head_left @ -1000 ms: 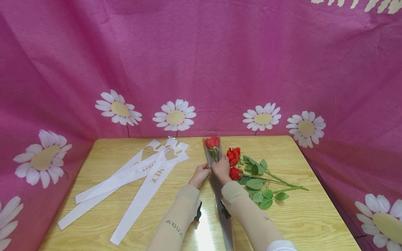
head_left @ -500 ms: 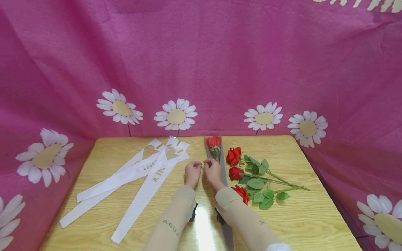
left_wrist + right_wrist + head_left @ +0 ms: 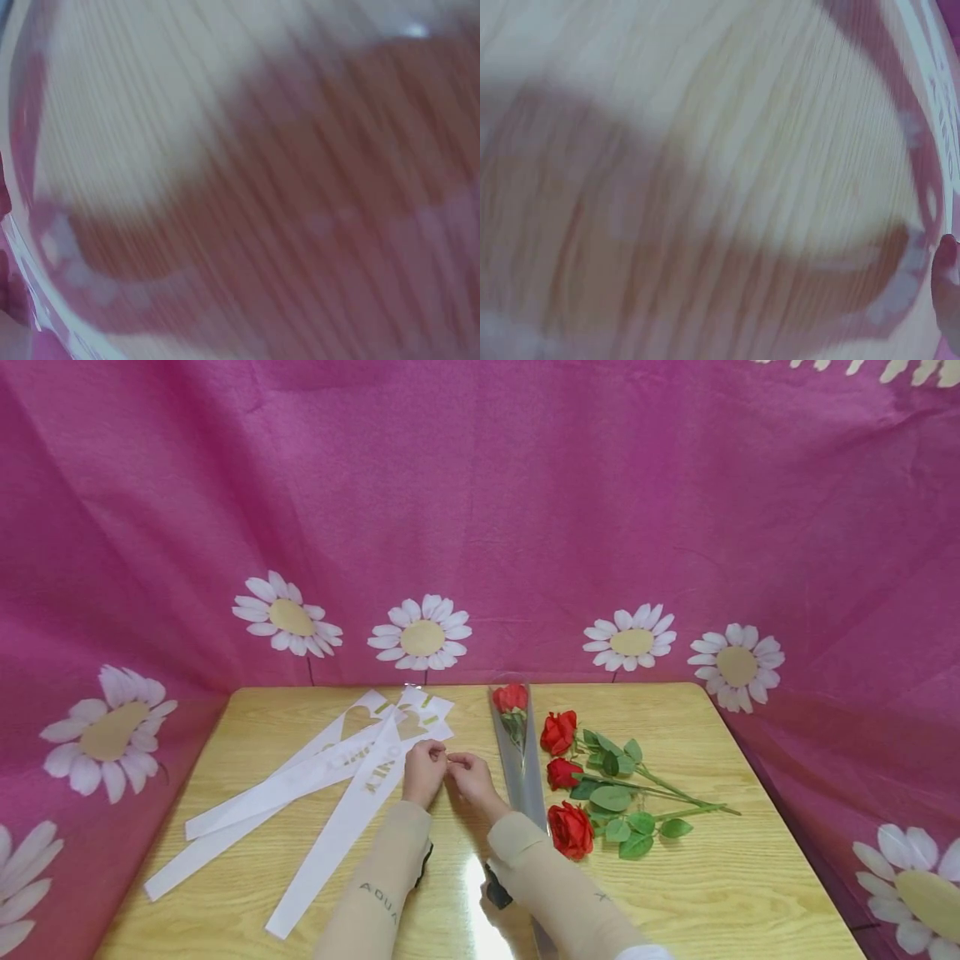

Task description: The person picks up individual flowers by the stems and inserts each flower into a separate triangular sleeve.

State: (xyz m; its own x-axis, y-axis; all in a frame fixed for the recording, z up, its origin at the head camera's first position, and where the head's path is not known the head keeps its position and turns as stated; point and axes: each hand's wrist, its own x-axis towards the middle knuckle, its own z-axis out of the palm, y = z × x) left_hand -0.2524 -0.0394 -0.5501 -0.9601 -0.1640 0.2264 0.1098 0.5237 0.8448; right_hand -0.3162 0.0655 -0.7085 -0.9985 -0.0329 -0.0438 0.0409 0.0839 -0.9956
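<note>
My left hand [image 3: 425, 774] and right hand [image 3: 474, 783] meet fingertip to fingertip over the table, just off the upper end of the white flower sleeves [image 3: 375, 777]. Fingers on both are bent with the tips close together; I cannot tell whether a small thing is between them. To the right lies a red rose [image 3: 511, 697] inside a long clear-grey sleeve [image 3: 536, 793], its lower part behind my right forearm. In the right wrist view a finger [image 3: 945, 281] shows at the right edge. The left wrist view catches only bits of a hand at its left edge.
Several white sleeves with gold lettering and hearts overlap on the left. Three loose red roses, the front one largest [image 3: 572, 830], lie on the right with green stems and leaves [image 3: 611, 797]. A pink flowered cloth [image 3: 480, 527] surrounds the wooden table [image 3: 720, 893].
Both hands have left the wrapped rose and moved left toward the white sleeves. They first drew slightly apart; now their fingertips meet. The wrapped rose and its sleeve stay on the table.
</note>
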